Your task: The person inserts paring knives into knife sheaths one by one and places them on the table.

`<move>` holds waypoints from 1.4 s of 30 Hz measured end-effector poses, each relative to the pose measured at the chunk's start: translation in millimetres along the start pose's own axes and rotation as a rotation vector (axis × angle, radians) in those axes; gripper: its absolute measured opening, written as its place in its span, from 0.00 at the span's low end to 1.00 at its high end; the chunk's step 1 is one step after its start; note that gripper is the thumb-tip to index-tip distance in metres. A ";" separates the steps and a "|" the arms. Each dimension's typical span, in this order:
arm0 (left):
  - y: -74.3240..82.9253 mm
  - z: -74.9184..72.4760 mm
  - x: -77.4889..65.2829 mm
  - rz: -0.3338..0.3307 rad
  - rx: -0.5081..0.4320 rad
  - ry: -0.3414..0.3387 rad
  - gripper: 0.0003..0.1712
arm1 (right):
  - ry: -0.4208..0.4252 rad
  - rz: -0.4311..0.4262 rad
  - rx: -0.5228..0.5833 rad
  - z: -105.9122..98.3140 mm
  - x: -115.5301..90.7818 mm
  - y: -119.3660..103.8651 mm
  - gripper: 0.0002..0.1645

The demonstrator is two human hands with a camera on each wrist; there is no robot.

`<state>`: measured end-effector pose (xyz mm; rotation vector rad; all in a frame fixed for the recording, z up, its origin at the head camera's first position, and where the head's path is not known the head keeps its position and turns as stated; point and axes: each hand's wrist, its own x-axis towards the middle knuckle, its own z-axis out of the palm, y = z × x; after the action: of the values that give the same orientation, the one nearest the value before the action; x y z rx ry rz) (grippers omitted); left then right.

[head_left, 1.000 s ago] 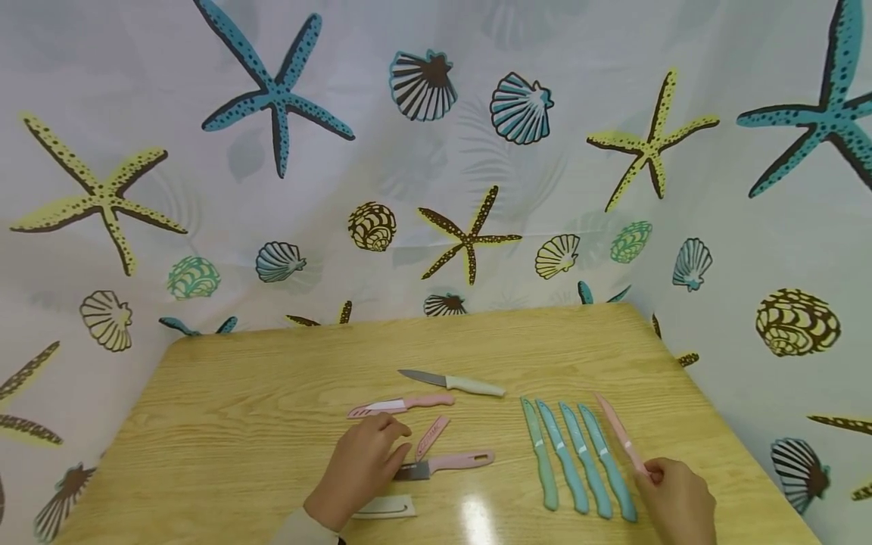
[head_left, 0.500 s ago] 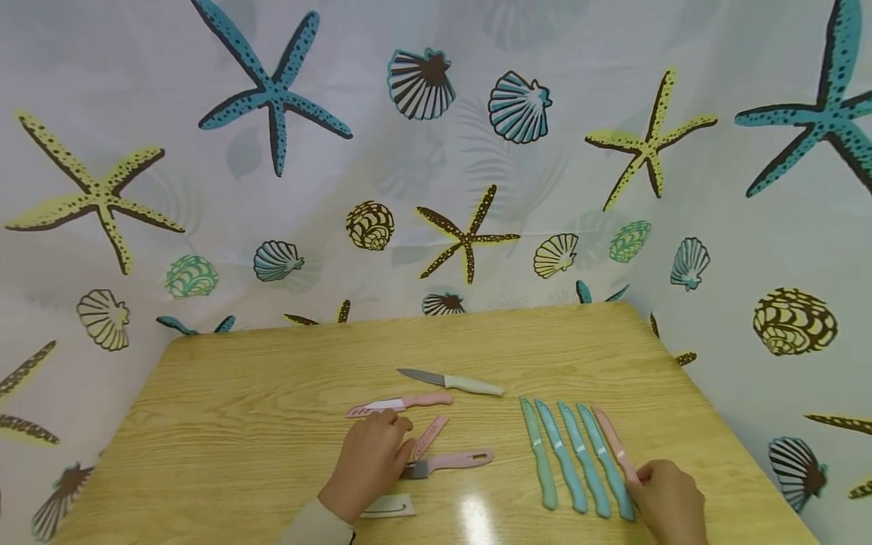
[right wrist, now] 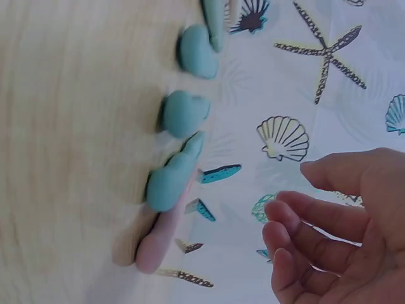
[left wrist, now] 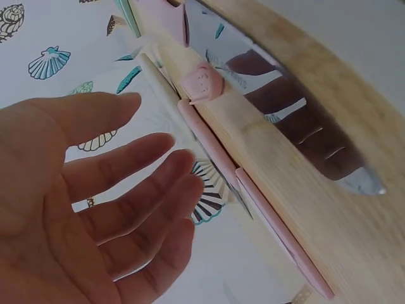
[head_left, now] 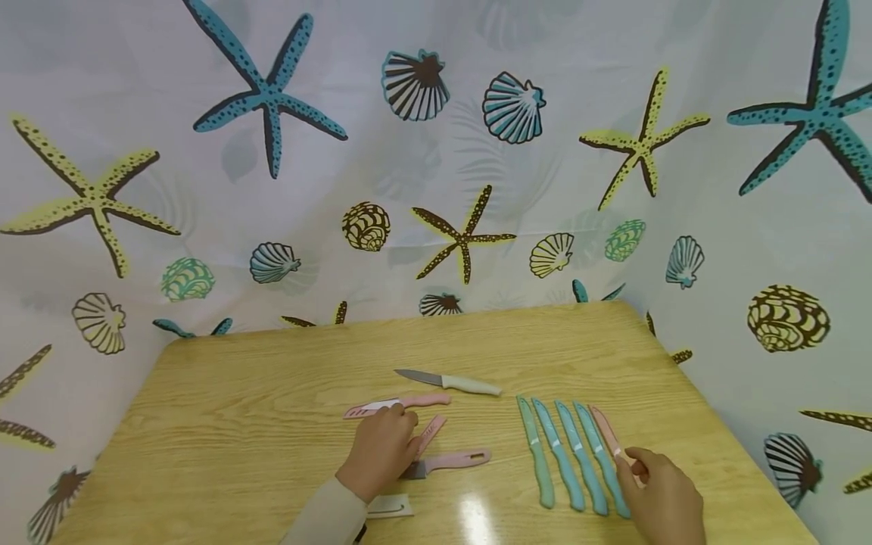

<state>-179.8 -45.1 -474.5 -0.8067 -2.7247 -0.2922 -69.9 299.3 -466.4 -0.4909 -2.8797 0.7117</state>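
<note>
My left hand (head_left: 383, 448) hovers with loosely bent fingers over a pink-handled knife (head_left: 458, 459) and a small pink blade sheath (head_left: 431, 434), gripping neither. It covers part of the knife's dark, shiny blade (left wrist: 285, 95). At the right, my right hand (head_left: 662, 488) is beside a slim pink knife (head_left: 605, 428), fingers loosely bent and apart from its handle (right wrist: 158, 244) in the right wrist view. That pink knife lies alongside three blue knives (head_left: 577, 454) and a green one (head_left: 538, 458), forming a row.
Behind the left hand lie another pink-handled knife (head_left: 425, 399) with a pink-striped white blade and a cream-handled knife (head_left: 470, 385) with a grey blade. A white sheath (head_left: 390, 506) is near the left sleeve (head_left: 330, 515). A shell-patterned cloth surrounds the wooden table (head_left: 238, 409).
My right hand has laid the slim pink knife down leftward against the row of blue knives and let go of it. My left hand has shifted slightly right toward the small pink sheath.
</note>
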 end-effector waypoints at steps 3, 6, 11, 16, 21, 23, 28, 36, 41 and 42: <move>1.3 1.7 5.1 -0.007 0.030 -0.014 0.29 | 0.014 -0.013 0.017 2.1 -9.1 -7.8 0.21; 3.3 2.7 9.6 0.007 0.069 -0.032 0.30 | 0.021 -0.031 0.028 8.3 -18.9 -13.1 0.19; 7.3 7.8 13.6 -0.015 0.053 -0.148 0.22 | 0.006 -0.094 0.043 20.8 -31.4 -20.5 0.16; 9.8 17.5 15.7 -0.074 0.051 -0.226 0.17 | 0.024 -0.141 0.050 26.3 -38.1 -27.5 0.13; 12.0 21.6 18.8 -0.102 0.073 -0.273 0.19 | 0.061 -0.186 0.053 29.5 -43.0 -34.3 0.12; 13.1 21.9 20.1 -0.108 0.080 -0.283 0.19 | 0.054 -0.191 0.065 31.2 -44.2 -35.7 0.12; 15.7 23.1 21.0 -0.109 0.109 -0.255 0.21 | 0.008 -0.171 0.056 35.4 -46.8 -38.1 0.11; 14.7 25.5 19.8 -0.067 0.184 -0.256 0.20 | 0.058 -0.221 0.069 40.8 -49.7 -43.9 0.14; 13.8 26.8 19.3 -0.058 0.193 -0.274 0.19 | 0.067 -0.264 0.102 44.3 -49.4 -48.7 0.16; 13.6 27.1 18.9 -0.056 0.195 -0.275 0.18 | 0.068 -0.268 0.104 45.0 -49.6 -49.2 0.16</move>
<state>-193.2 -17.1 -492.3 -0.7656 -2.9734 0.0805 -46.4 221.9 -485.2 -0.1096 -2.7527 0.7764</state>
